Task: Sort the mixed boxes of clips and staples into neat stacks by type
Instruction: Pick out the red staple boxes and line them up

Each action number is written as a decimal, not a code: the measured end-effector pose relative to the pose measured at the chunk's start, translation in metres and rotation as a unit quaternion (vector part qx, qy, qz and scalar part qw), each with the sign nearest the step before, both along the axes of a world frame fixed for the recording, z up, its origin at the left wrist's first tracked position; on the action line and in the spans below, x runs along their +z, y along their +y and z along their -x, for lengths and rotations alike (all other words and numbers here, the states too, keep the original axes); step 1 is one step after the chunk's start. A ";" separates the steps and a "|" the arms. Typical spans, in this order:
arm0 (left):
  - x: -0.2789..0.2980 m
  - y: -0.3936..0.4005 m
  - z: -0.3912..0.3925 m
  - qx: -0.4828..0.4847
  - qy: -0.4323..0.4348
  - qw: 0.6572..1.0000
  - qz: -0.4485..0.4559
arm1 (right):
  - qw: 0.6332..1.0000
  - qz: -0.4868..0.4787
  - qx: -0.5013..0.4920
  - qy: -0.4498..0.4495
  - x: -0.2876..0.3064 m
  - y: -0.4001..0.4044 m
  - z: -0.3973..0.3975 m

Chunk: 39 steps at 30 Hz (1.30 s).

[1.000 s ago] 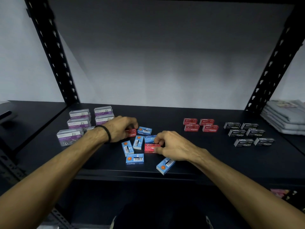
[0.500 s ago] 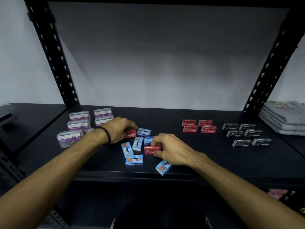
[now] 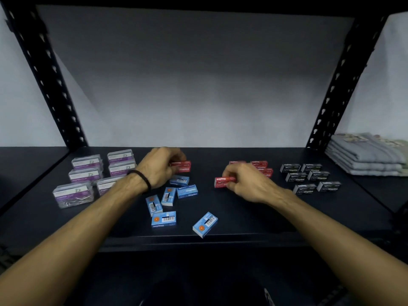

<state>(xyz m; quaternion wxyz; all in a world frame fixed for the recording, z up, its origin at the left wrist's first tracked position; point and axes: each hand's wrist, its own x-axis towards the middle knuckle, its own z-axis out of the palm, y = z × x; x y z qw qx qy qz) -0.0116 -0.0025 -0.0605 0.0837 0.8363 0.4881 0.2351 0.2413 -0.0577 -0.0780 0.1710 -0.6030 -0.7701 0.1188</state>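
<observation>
Nearest the front edge of the dark metal shelf (image 3: 242, 217), a blue cardboard staple box with a barcode and an orange dot (image 3: 205, 224) lies alone and askew. Just behind and to its left, five more loose blue staple boxes (image 3: 163, 219) lie scattered at mixed angles, some barcode-up, one showing its "Staples" print.

Further in, the right hand (image 3: 247, 184) has its fingers curled round a red cardboard staple box (image 3: 223, 181), gripping it by its right end just short of the group of red staple boxes (image 3: 261, 167), which the hand partly hides. The left hand (image 3: 160, 167), with a black band (image 3: 141, 178) at the wrist, curls its fingers round the left end of a second red staple box (image 3: 182, 166) behind the blue scatter; whether either box is off the shelf cannot be told.

On the left stand clear plastic paper-clip boxes with purple labels (image 3: 87, 171), some stacked two high. To the right of the red group, six black staple boxes (image 3: 310, 177) sit in two tidy rows. At the far right lies a pile of folded grey cloth (image 3: 364, 155).
</observation>
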 end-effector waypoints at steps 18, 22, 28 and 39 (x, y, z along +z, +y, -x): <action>-0.041 -0.012 -0.138 -0.053 -0.043 0.995 0.074 | 0.988 0.057 -0.122 -0.080 0.003 -0.001 -0.091; -0.046 -0.010 -0.146 -0.052 -0.036 0.995 0.074 | 0.988 0.058 -0.119 -0.081 -0.004 0.001 -0.094; -0.049 -0.011 -0.153 -0.065 -0.037 0.995 0.073 | 0.988 0.060 -0.119 -0.074 -0.007 0.002 -0.096; -0.051 -0.011 -0.154 -0.079 -0.042 0.993 0.081 | 0.986 0.056 -0.127 -0.093 -0.009 0.003 -0.094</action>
